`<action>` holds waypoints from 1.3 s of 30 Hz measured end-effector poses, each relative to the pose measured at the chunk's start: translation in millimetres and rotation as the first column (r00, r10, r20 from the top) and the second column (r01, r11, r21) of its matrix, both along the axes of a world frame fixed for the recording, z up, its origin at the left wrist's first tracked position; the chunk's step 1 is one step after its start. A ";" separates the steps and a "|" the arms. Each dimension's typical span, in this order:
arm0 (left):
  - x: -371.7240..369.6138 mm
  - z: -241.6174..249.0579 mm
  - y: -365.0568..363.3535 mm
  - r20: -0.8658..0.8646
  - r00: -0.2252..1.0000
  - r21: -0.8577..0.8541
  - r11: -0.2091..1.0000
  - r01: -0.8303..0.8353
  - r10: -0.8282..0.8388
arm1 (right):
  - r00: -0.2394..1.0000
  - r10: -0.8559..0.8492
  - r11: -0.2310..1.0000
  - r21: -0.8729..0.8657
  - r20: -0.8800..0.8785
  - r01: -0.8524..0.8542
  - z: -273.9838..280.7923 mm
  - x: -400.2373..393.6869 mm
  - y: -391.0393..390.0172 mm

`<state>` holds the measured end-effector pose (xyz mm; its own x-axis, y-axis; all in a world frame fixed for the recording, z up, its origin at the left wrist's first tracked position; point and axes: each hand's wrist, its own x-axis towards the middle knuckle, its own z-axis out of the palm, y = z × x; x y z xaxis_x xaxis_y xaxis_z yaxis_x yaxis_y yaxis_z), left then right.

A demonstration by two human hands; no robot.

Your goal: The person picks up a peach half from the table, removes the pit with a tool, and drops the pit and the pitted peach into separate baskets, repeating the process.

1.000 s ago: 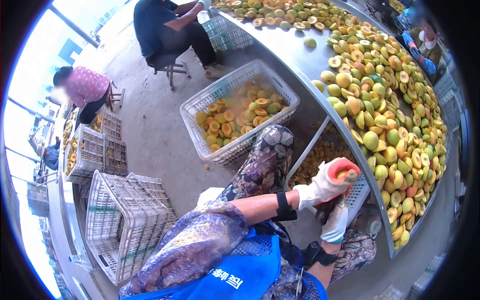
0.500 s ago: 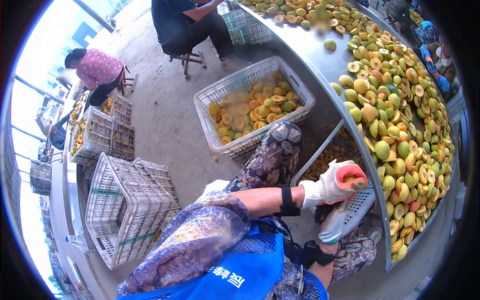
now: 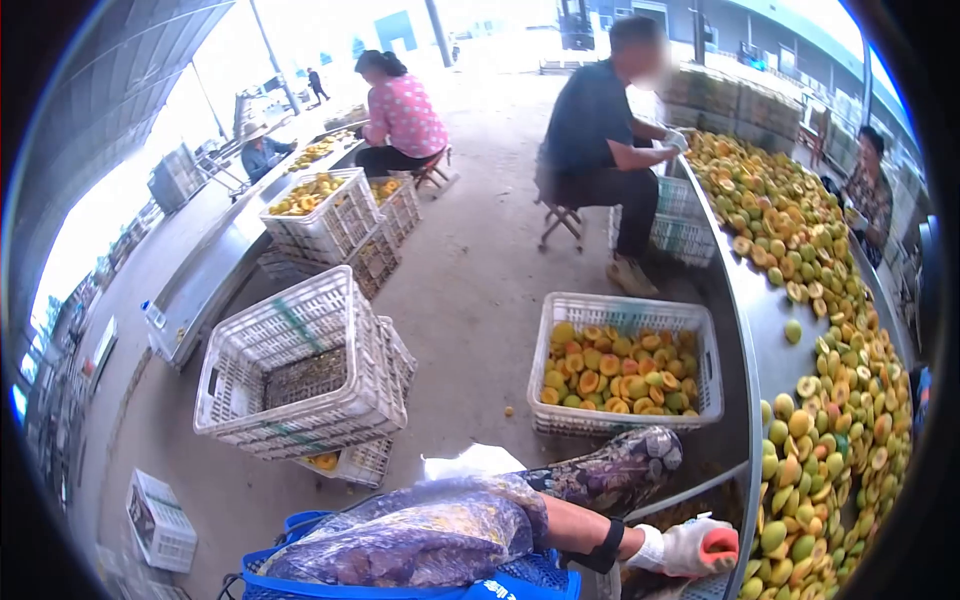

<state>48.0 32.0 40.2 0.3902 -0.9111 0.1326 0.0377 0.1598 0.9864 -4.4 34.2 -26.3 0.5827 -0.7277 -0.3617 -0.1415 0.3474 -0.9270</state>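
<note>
My left hand (image 3: 700,548), in a whitish glove with a red-coated palm, is beside the metal table's near edge at the lower right. Its fingers are curled closed; whatever may be inside them is hidden. My right hand is out of view. Close by on the table (image 3: 775,345) lies a long heap of yellow-green halved fruits (image 3: 815,500) that look like peaches, some showing orange flesh and pit hollows. Beyond my knee, a white plastic crate (image 3: 628,420) on the floor holds more halves (image 3: 620,370).
Stacked white crates (image 3: 285,365) stand to the left, the top one without fruit. Further back, filled crates (image 3: 320,215) adjoin a second metal table (image 3: 200,285). A person in dark clothes (image 3: 590,130) sits on a stool by the fruit table. Others sit further off.
My view has swung up and to the left, so the table, crates and people sit differently in frame. My right hand has dropped out of view. My left hand appears lower, still curled.
</note>
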 end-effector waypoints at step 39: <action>-6.7 25.7 -30.7 0.445 0.861 -0.328 0.849 0.413 -0.247 | 0.712 -0.195 0.702 0.603 0.674 -0.379 39.9 -154.0 -28.7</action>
